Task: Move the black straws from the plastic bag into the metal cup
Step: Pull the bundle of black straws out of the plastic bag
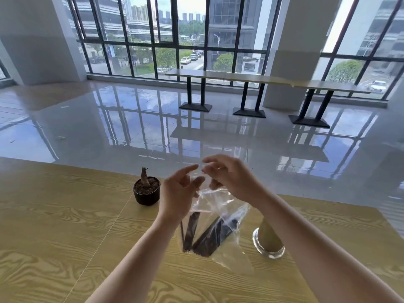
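Note:
A clear plastic bag (220,206) hangs above the wooden table (65,215), held up by its top edge. My left hand (177,193) pinches the bag's mouth on the left side, and my right hand (231,178) pinches it on the right. Several black straws (205,235) lie bunched in the bag's lower part, slanting down to the left. The metal cup (269,239) stands on the table to the right of the bag, partly hidden behind my right forearm.
A small black pot (147,191) with a bare plant stump sits on the table left of my hands. Beyond the table's far edge is a glossy tiled floor, with long tables (240,76) by the windows.

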Available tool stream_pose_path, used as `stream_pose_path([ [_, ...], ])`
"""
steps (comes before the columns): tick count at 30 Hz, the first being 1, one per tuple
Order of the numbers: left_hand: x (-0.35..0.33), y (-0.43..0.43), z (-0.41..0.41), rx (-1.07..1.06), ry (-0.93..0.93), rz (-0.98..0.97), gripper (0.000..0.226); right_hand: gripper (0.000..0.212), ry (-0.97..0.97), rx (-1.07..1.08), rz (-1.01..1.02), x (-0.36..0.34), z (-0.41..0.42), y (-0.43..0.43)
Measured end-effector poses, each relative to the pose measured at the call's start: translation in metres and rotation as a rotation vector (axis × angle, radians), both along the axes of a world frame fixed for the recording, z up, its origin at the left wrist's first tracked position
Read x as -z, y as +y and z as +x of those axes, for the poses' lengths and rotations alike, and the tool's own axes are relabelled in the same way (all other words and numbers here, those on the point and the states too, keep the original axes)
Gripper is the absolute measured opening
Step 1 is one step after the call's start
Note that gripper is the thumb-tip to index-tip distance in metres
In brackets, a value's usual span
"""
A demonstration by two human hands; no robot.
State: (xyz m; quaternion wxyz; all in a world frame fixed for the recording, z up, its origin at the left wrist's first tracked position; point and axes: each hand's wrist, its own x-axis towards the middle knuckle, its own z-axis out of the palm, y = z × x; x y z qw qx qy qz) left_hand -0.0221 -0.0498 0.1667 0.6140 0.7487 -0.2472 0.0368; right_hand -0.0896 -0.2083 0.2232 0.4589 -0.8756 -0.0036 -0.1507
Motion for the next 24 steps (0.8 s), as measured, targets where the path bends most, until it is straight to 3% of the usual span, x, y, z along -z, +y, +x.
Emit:
stream_pose_path([
  [1,0.000,0.001,0.001,-0.018,0.014,-0.036,0.022,0.030,-0.069,0.069,-0.002,0.011,-0.014,-0.008],
  [4,-0.003,0.004,0.005,-0.075,0.035,-0.097,0.014,0.044,-0.361,0.348,-0.346,0.063,-0.061,-0.017],
  [8,-0.016,0.005,0.008,-0.147,0.044,-0.177,0.022,0.070,-0.352,0.425,-0.562,0.119,-0.094,0.009],
  [10,-0.020,0.004,0.007,-0.198,0.049,-0.218,0.023,0.090,-0.248,0.531,-0.469,0.132,-0.097,0.017],
  [12,-0.024,0.004,0.006,-0.228,0.078,-0.279,0.019,0.098,-0.082,0.587,-0.213,0.131,-0.094,0.022],
  [15,-0.026,0.007,0.007,-0.241,0.155,-0.334,0.012,0.067,0.136,0.534,-0.090,0.122,-0.074,0.021],
  [18,-0.026,0.015,0.011,-0.263,0.239,-0.382,0.007,0.025,0.155,0.482,0.080,0.107,-0.050,0.010],
  [20,-0.026,0.025,0.016,-0.303,0.234,-0.353,0.009,0.018,0.167,0.358,0.213,0.096,-0.040,0.001],
  [22,-0.027,0.036,0.021,-0.363,0.112,-0.202,0.017,0.020,0.163,0.251,0.236,0.088,-0.035,-0.006],
  [24,-0.030,0.046,0.024,-0.461,-0.117,0.115,0.040,0.018,0.155,0.179,0.234,0.079,-0.032,-0.013],
])
